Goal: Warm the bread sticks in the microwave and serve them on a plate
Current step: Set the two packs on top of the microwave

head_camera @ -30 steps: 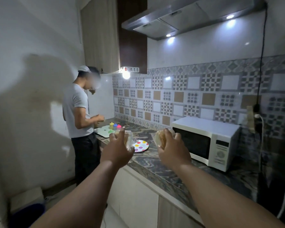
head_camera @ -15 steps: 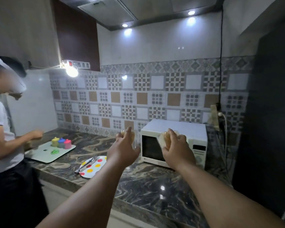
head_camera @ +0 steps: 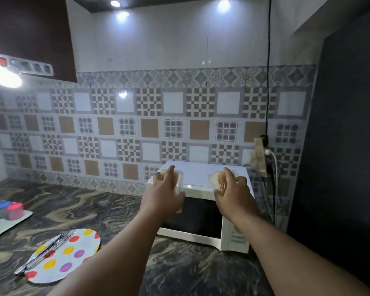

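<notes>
Left hand [head_camera: 166, 192] grasping one clear bread pack [head_camera: 177, 182], right hand [head_camera: 233, 192] grasping another pack [head_camera: 217, 180], both over the front edge of the microwave [head_camera: 201, 174] top. Near the table [head_camera: 179, 270] front edge, a dotted plate [head_camera: 73, 253] carrying cutlery [head_camera: 45, 252].

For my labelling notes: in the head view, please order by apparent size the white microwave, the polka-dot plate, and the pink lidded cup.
1. White microwave
2. Polka-dot plate, nearer the camera
3. Pink lidded cup
</notes>
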